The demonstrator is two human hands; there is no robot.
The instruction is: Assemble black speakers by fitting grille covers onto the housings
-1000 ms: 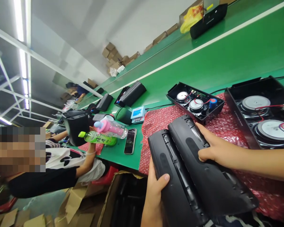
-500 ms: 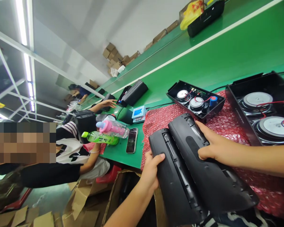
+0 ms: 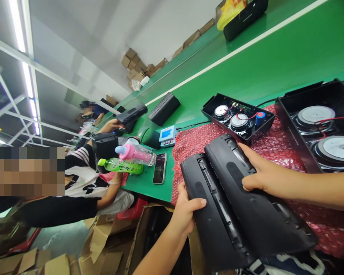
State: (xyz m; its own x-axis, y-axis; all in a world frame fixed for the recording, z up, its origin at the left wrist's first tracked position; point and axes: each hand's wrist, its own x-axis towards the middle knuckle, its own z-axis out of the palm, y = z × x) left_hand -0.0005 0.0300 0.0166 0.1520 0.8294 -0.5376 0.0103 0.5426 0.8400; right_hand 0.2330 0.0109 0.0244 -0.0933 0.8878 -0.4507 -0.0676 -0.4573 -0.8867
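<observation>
Two long black plastic speaker shells lie side by side, tilted, near the table's front edge. My left hand (image 3: 186,210) is closed around the outer edge of the left speaker shell (image 3: 215,225), thumb on top. My right hand (image 3: 255,173) grips the far edge of the right speaker shell (image 3: 263,221), its thumb pressed on the top face. Slots with clips run along the shells' edges. Just beyond sits an open speaker case (image 3: 213,100) with two round drivers and red wires. A larger-looking open speaker case (image 3: 288,133) is at the right.
Red bubble wrap (image 3: 186,147) covers part of the green table (image 3: 145,185). A phone (image 3: 159,170), a pink-capped bottle (image 3: 137,154), a green bottle (image 3: 122,167) and a small meter (image 3: 167,136) stand left. A co-worker (image 3: 86,183) sits there. A cardboard box (image 3: 136,236) is below.
The co-worker's hand has lifted a black speaker part from the table. My hands keep hold of both shells, which have barely shifted. The view has moved slightly.
</observation>
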